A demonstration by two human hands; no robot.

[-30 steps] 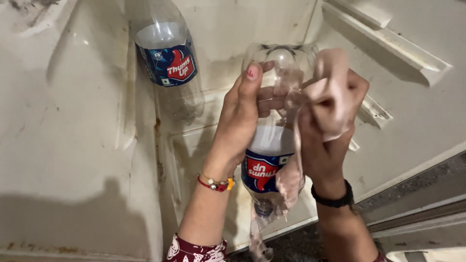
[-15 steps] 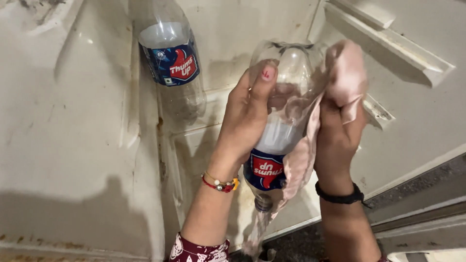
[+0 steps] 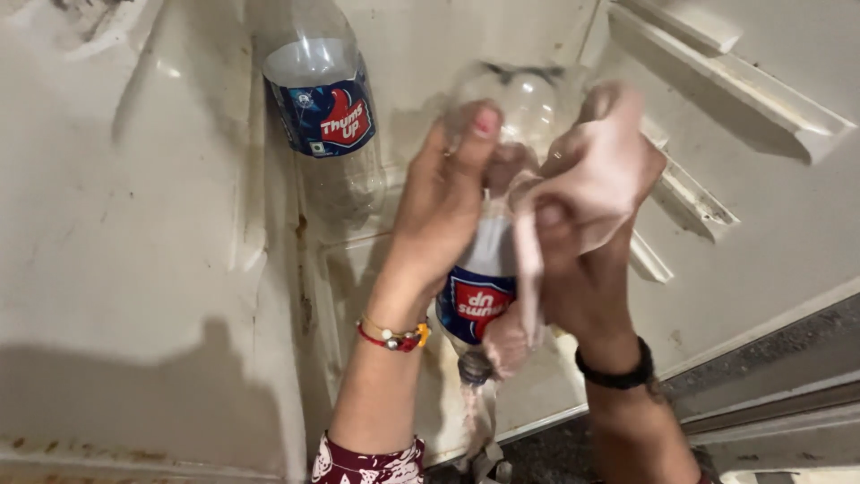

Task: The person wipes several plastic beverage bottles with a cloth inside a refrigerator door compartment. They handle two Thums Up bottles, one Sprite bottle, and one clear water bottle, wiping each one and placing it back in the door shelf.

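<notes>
Wiping in progress: left hand (image 3: 443, 202) wraps the upside-down clear bottle (image 3: 502, 179), right hand (image 3: 596, 179) presses a pinkish cloth (image 3: 537, 269) on its side. Second bottle (image 3: 322, 116) stands untouched, up-left of the held one.

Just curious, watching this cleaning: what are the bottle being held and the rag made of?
The bottle looks like clear, glossy thin plastic: you see through its walls, and a blue and red printed label wraps it. The rag seems a soft, pale pink woven cloth, matte; it folds and hangs limp, though blur hides the weave.
</notes>
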